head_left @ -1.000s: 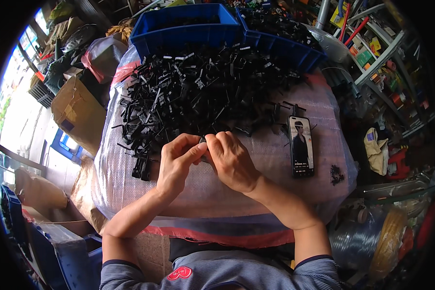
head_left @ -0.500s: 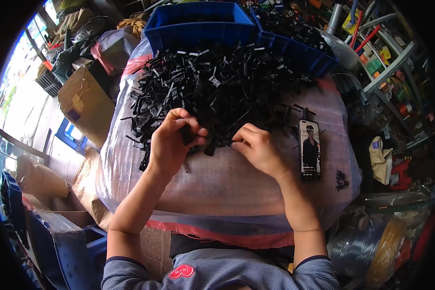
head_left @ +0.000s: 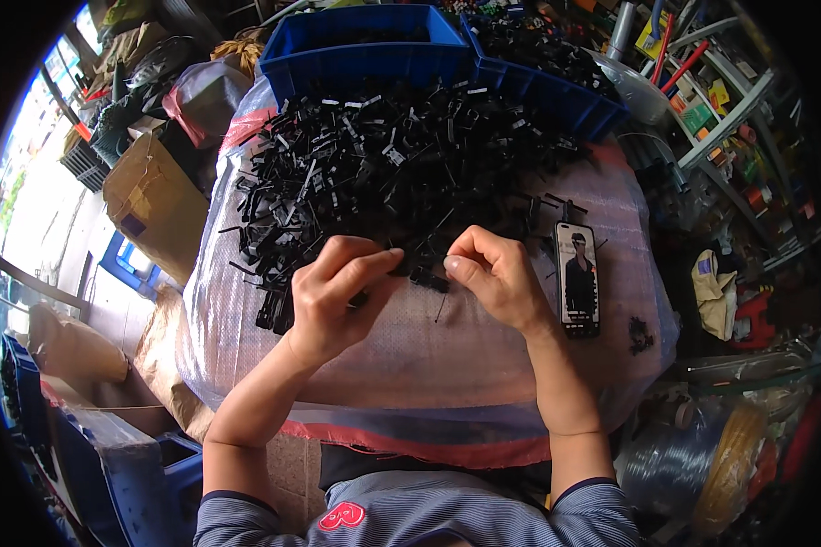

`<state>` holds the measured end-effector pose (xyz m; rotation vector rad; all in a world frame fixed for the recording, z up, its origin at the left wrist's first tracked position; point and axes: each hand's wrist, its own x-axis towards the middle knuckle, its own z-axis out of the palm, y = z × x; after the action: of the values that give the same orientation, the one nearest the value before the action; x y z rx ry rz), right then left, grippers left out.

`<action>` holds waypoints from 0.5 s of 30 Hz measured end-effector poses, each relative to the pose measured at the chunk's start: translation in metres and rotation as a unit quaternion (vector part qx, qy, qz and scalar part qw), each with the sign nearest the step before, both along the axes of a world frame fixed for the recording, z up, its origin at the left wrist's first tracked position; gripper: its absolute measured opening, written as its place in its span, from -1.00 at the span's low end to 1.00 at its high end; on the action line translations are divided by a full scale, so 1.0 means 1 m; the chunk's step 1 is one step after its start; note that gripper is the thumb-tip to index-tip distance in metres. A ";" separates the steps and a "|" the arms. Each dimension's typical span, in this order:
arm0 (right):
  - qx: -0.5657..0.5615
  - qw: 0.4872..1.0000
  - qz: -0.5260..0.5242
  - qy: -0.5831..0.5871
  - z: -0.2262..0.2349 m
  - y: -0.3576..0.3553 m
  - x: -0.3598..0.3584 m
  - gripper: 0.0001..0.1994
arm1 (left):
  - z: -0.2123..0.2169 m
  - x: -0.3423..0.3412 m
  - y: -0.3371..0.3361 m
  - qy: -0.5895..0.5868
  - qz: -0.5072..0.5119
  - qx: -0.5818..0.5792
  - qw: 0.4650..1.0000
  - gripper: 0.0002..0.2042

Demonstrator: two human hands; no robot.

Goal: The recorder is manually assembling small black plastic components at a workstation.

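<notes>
A large heap of small black plastic parts (head_left: 365, 173), some with thin rods, covers the far half of a sack-covered work surface (head_left: 410, 365). At the heap's near edge, my left hand (head_left: 337, 290) is closed around a black plastic part (head_left: 359, 299), mostly hidden by the fingers. To its right, my right hand (head_left: 500, 273) pinches thumb and forefinger together. Whatever lies between those fingertips is too small to make out. Between the hands lies another black part (head_left: 429, 279) with a thin rod pointing toward me.
Two blue bins (head_left: 365, 64) stand behind the heap, the right one (head_left: 556, 96) filled with black parts. A phone (head_left: 577, 278) with a lit screen lies right of my right hand, near a small black cluster (head_left: 641, 335). Shelving (head_left: 730, 118) crowds the right side.
My left hand has turned over, its back now up and its fingers curled closer together. The right hand has shifted slightly right, thumb and forefinger pinched. The view has moved slightly.
</notes>
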<state>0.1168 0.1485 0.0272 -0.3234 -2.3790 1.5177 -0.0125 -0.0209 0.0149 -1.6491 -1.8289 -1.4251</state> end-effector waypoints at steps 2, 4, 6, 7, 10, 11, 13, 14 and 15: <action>0.069 0.994 -0.034 0.084 -0.006 -0.006 -0.005 -0.88 | -0.003 -0.002 0.001 -0.030 0.023 0.008 0.999 -0.77; 0.139 0.974 -0.066 0.166 -0.007 -0.010 -0.007 -0.89 | -0.007 -0.002 0.003 -0.071 0.014 0.015 0.997 -0.79; 0.159 0.951 -0.078 0.254 -0.005 -0.013 -0.007 -0.87 | -0.008 -0.002 0.004 -0.111 0.004 0.021 0.994 -0.82; 0.159 0.951 -0.079 0.253 -0.008 -0.016 -0.008 -0.87 | -0.009 -0.002 0.004 -0.146 -0.016 0.008 0.989 -0.83; -0.031 0.959 -0.073 0.272 -0.014 -0.025 -0.009 -0.87 | -0.013 -0.005 0.003 -0.202 -0.060 -0.019 0.977 -0.84; -0.105 0.962 -0.073 0.241 -0.013 -0.027 -0.008 -0.87 | -0.013 -0.005 0.003 -0.217 -0.080 -0.021 0.973 -0.84; -0.205 0.959 -0.057 0.186 -0.013 -0.028 -0.006 -0.88 | -0.013 -0.005 0.004 -0.232 -0.105 -0.021 0.967 -0.84; -0.128 0.976 -0.001 0.177 -0.013 -0.024 -0.006 -0.89 | -0.013 -0.003 0.005 -0.240 -0.111 -0.026 0.964 -0.84; -0.111 0.979 0.022 0.169 -0.014 -0.025 -0.006 -0.89 | -0.012 -0.001 0.004 -0.248 -0.115 -0.032 0.961 -0.84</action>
<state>0.1105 0.1235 0.0136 -0.0540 -1.9725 1.7088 -0.0137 -0.0166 0.0026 -1.6899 -1.9940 -2.0527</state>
